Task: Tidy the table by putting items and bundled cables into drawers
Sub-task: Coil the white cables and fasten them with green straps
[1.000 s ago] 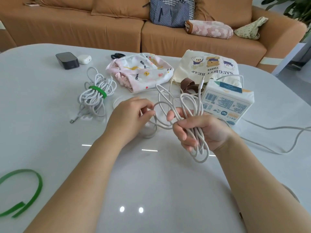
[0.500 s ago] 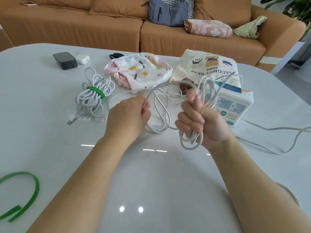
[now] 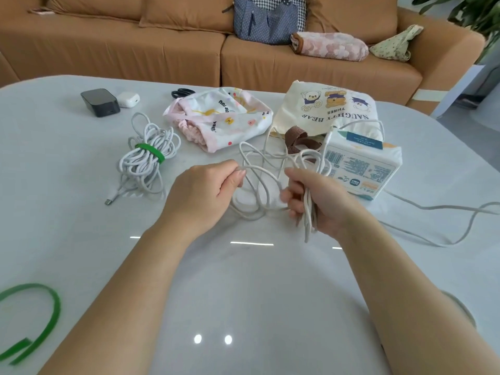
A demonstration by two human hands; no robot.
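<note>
A pale glossy table held a bundled white cable, black box, white earbud case, patterned pouch, bear tote, tissue pack and green strap.

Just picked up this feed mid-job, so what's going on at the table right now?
A person is coiling a loose white cable by hand. The right hand grips the gathered loops, while the left hand pinches a strand to feed the next loop. The cable's tail trails off to the right across the table. One white cable bundle already lies tied with a green strap, and a spare green strap waits near the left edge. No drawer is in view.
</note>
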